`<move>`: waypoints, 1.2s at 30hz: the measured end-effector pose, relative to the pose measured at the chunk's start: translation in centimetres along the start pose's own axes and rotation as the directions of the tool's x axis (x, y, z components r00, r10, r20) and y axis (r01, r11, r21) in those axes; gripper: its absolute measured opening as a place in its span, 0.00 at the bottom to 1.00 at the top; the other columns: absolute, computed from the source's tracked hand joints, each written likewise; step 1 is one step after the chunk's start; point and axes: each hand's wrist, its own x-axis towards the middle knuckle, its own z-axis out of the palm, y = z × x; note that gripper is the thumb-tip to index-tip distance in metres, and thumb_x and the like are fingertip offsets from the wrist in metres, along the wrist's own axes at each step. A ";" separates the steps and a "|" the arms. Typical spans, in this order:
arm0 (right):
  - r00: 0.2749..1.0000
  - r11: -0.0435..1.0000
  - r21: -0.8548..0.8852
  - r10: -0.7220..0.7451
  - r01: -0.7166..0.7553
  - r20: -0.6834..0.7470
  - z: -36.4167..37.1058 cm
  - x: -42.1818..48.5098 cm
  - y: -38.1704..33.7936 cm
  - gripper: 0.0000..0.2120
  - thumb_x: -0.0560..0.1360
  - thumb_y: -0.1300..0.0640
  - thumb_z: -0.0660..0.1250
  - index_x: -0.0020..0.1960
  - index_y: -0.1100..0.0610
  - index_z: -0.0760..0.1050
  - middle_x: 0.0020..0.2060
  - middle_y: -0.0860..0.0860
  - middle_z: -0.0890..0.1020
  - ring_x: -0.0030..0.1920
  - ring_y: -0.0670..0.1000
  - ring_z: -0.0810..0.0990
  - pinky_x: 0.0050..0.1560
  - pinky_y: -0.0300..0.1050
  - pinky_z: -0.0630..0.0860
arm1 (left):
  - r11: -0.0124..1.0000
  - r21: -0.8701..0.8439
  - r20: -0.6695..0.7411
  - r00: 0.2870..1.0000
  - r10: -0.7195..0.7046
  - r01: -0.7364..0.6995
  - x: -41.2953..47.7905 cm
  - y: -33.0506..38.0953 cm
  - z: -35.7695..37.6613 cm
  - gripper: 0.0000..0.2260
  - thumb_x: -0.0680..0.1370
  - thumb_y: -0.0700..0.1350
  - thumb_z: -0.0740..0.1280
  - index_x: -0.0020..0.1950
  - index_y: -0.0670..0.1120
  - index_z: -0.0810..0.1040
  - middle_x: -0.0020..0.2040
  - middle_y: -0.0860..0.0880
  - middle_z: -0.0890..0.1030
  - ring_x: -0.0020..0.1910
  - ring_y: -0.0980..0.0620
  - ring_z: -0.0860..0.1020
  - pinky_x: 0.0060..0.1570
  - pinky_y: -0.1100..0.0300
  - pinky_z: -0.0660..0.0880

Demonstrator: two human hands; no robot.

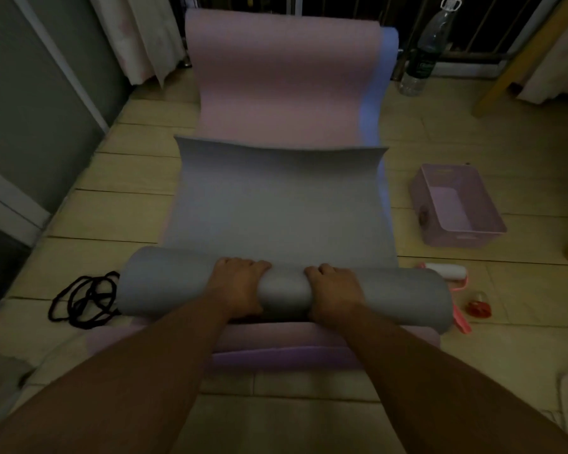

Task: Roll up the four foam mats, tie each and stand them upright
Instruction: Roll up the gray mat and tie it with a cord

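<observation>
A grey foam mat (276,198) lies on top of the stack, its near end wound into a thick roll (164,283) across the floor. My left hand (240,286) and my right hand (335,290) both press down over the top of the roll near its middle, fingers curved over its far side. Under it lies a pink mat (276,77) whose far end curls up against the railing. A blue mat's edge (374,103) shows along the right, and a purple mat's near end (276,352) sticks out below the roll. Black cords (82,299) lie in a tangle left of the roll.
A pink plastic bin (459,208) stands on the floor to the right. A lint roller (446,273) and a small red object (479,308) lie by the roll's right end. A water bottle (423,54) stands at the back right, beside a wooden table leg (512,67). A grey wall runs along the left.
</observation>
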 end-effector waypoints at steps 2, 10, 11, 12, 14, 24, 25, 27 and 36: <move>1.000 1.000 -0.007 -0.009 0.009 0.030 -1.2 0.6 0.1 0.30 0.67 0.42 0.73 0.66 0.48 0.70 0.61 0.53 0.77 0.60 0.57 0.78 0.61 0.48 0.72 | 0.999 -0.042 -0.004 1.000 0.013 -0.013 0.2 -0.3 -0.3 0.41 0.61 0.64 0.72 0.72 0.59 0.65 0.63 0.53 0.77 0.61 0.50 0.76 0.63 0.54 0.68; 0.952 1.000 0.026 -0.017 0.009 0.306 -3.6 1.9 0.2 0.34 0.60 0.41 0.77 0.63 0.47 0.73 0.59 0.51 0.79 0.57 0.55 0.78 0.55 0.48 0.75 | 1.000 0.006 -0.027 0.999 0.024 -0.024 -1.7 0.9 0.5 0.50 0.62 0.70 0.71 0.78 0.59 0.52 0.78 0.49 0.57 0.76 0.48 0.55 0.74 0.42 0.45; 0.950 1.000 0.016 -0.021 0.017 0.311 -3.6 1.9 0.2 0.35 0.60 0.40 0.78 0.63 0.47 0.73 0.59 0.51 0.79 0.57 0.55 0.78 0.55 0.48 0.75 | 1.000 0.005 -0.053 0.998 0.015 -0.015 -1.9 1.1 0.7 0.50 0.62 0.71 0.71 0.78 0.59 0.51 0.78 0.49 0.56 0.76 0.48 0.55 0.73 0.42 0.45; 0.949 1.000 0.009 -0.025 0.024 0.315 -3.5 2.0 0.1 0.35 0.60 0.39 0.78 0.63 0.47 0.72 0.59 0.51 0.79 0.57 0.55 0.78 0.55 0.48 0.74 | 1.000 0.002 -0.077 0.997 0.011 -0.011 -2.1 1.1 0.7 0.50 0.62 0.71 0.71 0.78 0.59 0.52 0.78 0.49 0.57 0.76 0.47 0.55 0.73 0.41 0.45; 0.948 0.999 0.014 -0.034 0.031 0.318 -3.7 2.2 0.1 0.36 0.60 0.39 0.78 0.64 0.49 0.73 0.59 0.52 0.79 0.58 0.56 0.78 0.55 0.48 0.74 | 1.000 -0.005 -0.114 0.993 0.009 -0.009 -2.3 0.9 0.9 0.49 0.62 0.71 0.71 0.78 0.59 0.55 0.77 0.49 0.59 0.76 0.47 0.57 0.73 0.40 0.46; 0.997 0.991 0.135 0.012 -0.003 -0.072 -0.8 0.2 1.0 0.40 0.62 0.35 0.76 0.69 0.42 0.63 0.68 0.49 0.67 0.68 0.55 0.66 0.70 0.51 0.59 | 0.996 -0.044 -0.040 0.996 -0.076 0.074 -1.0 1.1 1.7 0.53 0.65 0.72 0.68 0.79 0.57 0.42 0.80 0.47 0.47 0.79 0.45 0.46 0.75 0.43 0.43; 0.994 0.992 0.123 0.007 0.007 -0.112 -0.5 0.0 1.0 0.38 0.65 0.36 0.74 0.70 0.43 0.64 0.68 0.49 0.67 0.68 0.54 0.66 0.69 0.50 0.58 | 0.997 -0.034 -0.031 0.997 -0.076 0.075 -1.0 1.0 1.7 0.53 0.66 0.71 0.68 0.79 0.57 0.40 0.80 0.46 0.44 0.79 0.45 0.44 0.75 0.43 0.42; 0.990 0.993 0.112 -0.008 0.024 -0.141 0.0 -0.2 1.1 0.34 0.73 0.38 0.68 0.75 0.44 0.61 0.73 0.50 0.65 0.72 0.54 0.63 0.71 0.48 0.55 | 0.999 0.008 -0.008 0.999 -0.049 0.049 -1.1 0.8 1.4 0.54 0.66 0.68 0.70 0.78 0.57 0.36 0.80 0.46 0.41 0.79 0.44 0.41 0.75 0.42 0.41; 0.999 0.999 0.021 -0.036 0.036 0.016 1.2 -0.2 0.8 0.57 0.64 0.31 0.71 0.79 0.46 0.41 0.79 0.55 0.47 0.78 0.59 0.47 0.76 0.60 0.44 | 0.996 0.074 -0.038 0.998 -0.049 0.052 -0.9 0.6 1.2 0.52 0.66 0.67 0.71 0.79 0.53 0.44 0.78 0.47 0.54 0.77 0.45 0.53 0.74 0.44 0.46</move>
